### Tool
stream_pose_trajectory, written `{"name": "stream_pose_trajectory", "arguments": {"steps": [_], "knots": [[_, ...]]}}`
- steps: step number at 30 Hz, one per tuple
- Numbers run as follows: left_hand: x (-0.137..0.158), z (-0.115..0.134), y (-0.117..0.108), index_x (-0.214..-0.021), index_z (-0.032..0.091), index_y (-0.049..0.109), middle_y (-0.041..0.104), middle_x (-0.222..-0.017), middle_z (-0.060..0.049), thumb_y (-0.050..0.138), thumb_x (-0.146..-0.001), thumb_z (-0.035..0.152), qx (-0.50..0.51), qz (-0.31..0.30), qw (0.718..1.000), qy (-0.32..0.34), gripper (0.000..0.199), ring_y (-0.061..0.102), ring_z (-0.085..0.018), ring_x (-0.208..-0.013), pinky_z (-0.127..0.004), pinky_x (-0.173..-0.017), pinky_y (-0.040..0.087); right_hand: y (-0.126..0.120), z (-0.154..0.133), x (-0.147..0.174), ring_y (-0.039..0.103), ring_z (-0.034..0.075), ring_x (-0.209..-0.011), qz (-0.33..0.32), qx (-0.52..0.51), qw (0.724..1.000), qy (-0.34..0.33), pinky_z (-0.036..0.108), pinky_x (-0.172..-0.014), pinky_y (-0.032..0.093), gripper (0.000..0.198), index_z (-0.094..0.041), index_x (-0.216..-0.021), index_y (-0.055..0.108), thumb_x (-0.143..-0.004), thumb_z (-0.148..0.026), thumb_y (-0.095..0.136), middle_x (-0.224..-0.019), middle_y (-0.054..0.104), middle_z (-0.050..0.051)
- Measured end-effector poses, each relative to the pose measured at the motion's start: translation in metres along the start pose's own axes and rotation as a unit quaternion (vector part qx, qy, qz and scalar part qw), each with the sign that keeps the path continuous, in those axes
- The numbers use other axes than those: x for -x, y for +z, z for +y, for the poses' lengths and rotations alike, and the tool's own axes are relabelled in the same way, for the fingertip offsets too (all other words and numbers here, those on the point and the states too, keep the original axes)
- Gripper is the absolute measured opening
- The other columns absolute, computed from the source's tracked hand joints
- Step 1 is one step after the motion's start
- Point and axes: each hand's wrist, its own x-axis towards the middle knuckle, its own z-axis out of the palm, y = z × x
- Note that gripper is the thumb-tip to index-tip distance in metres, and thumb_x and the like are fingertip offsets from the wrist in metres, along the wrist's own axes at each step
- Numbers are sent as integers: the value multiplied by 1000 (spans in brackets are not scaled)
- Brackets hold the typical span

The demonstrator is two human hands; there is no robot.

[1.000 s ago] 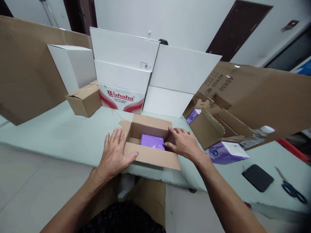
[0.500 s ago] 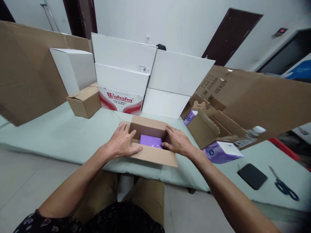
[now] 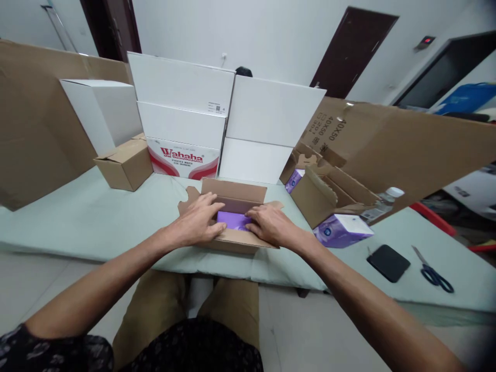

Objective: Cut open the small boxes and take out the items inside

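Observation:
In front of me on the table stands an open cardboard box (image 3: pixel 234 192) with its flaps folded out. A purple tissue pack (image 3: pixel 232 220) lies inside it. My left hand (image 3: pixel 197 221) rests over the box's left side, fingers spread and their tips near the pack's left end. My right hand (image 3: pixel 271 223) reaches over the right side, thumb and fingers apart at the pack's right end, touching it. My hands cover parts of the side flaps and both ends of the pack.
To the right are another open cardboard box (image 3: pixel 315 196), a purple-and-white tissue pack (image 3: pixel 343 231), a clear bottle (image 3: pixel 383 204), a black flat object (image 3: pixel 388 263) and scissors (image 3: pixel 433 271). A closed brown box (image 3: pixel 126 165) and white cartons (image 3: pixel 267 111) stand behind.
Both hands have shifted inward from the box's edges, toward the purple tissue pack. The side flaps now show beside the hands. The view has turned slightly to the right.

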Motion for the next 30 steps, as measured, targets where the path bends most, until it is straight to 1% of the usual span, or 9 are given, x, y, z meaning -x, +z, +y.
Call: {"name": "stream_pose_trajectory", "arguments": {"steps": [3, 7, 9, 14, 17, 21, 24, 27, 30], "knots": [[-20, 10, -8, -152, 12, 50, 53, -158, -17, 49, -97, 40, 49, -102, 993, -43, 62, 51, -31, -144, -37, -117, 41, -2, -4, -7, 73, 30, -107, -89, -8, 996, 11, 39, -91, 50, 37, -15, -115, 75, -104, -35, 47, -113, 78, 17], [-43, 14, -4, -127, 7, 67, 72, -128, -20, 52, -98, 34, 42, -182, 978, -97, 42, 70, -32, -117, -36, -96, 54, 2, -9, -24, 74, 34, -109, -125, -9, 992, 24, 41, -88, 52, 44, -12, -114, 77, -104, -41, 46, -114, 77, 23], [-49, 15, 4, -118, 7, 69, 73, -121, -19, 56, -99, 33, 33, -205, 970, -127, 35, 71, -32, -112, -40, -94, 56, 5, -12, -32, 73, 37, -112, -131, -9, 991, 34, 42, -90, 52, 43, -9, -115, 76, -102, -40, 49, -116, 76, 25], [-55, 17, 16, -132, 18, 62, 65, -132, -11, 67, -99, 38, 58, -240, 952, -182, 39, 67, -26, -113, -48, -94, 59, 16, -13, -42, 69, 37, -120, -112, -33, 992, 55, 43, -95, 52, 46, -6, -135, 63, -101, -36, 53, -125, 73, 27], [-57, 17, 16, -132, 17, 62, 65, -132, -11, 66, -99, 38, 91, -253, 940, -210, 39, 67, -26, -112, -48, -94, 59, 23, -11, -41, 70, 34, -118, -102, -66, 990, 68, 39, -93, 52, 43, -8, -133, 62, -101, -34, 51, -124, 73, 24], [-58, 15, 19, -131, 18, 62, 65, -131, -10, 67, -99, 38, 137, -240, 927, -252, 39, 68, -26, -112, -47, -93, 60, 26, -10, -34, 70, 31, -116, -72, -114, 987, 93, 35, -91, 51, 35, -11, -127, 63, -100, -30, 52, -125, 73, 21], [-55, 14, 22, -120, 14, 67, 71, -117, -11, 70, -95, 38, 168, -196, 925, -278, 35, 71, -26, -103, -41, -85, 60, 25, -13, -26, 68, 29, -119, -36, -149, 982, 112, 34, -94, 49, 35, -12, -128, 62, -99, -31, 54, -129, 71, 20], [-52, 13, 26, -103, 11, 71, 76, -98, -13, 77, -79, 32, 198, -139, 923, -298, 32, 73, -30, -91, -33, -68, 54, 24, -17, -18, 65, 27, -124, -6, -178, 977, 120, 32, -100, 47, 41, -13, -135, 59, -98, -31, 56, -136, 68, 18], [-53, 11, 29, -95, 14, 70, 77, -90, -13, 76, -65, 29, 230, -87, 915, -320, 34, 73, -31, -86, -31, -59, 48, 22, -20, -14, 62, 26, -128, 16, -197, 973, 123, 31, -104, 44, 46, -13, -141, 56, -99, -30, 55, -140, 65, 17]]}}
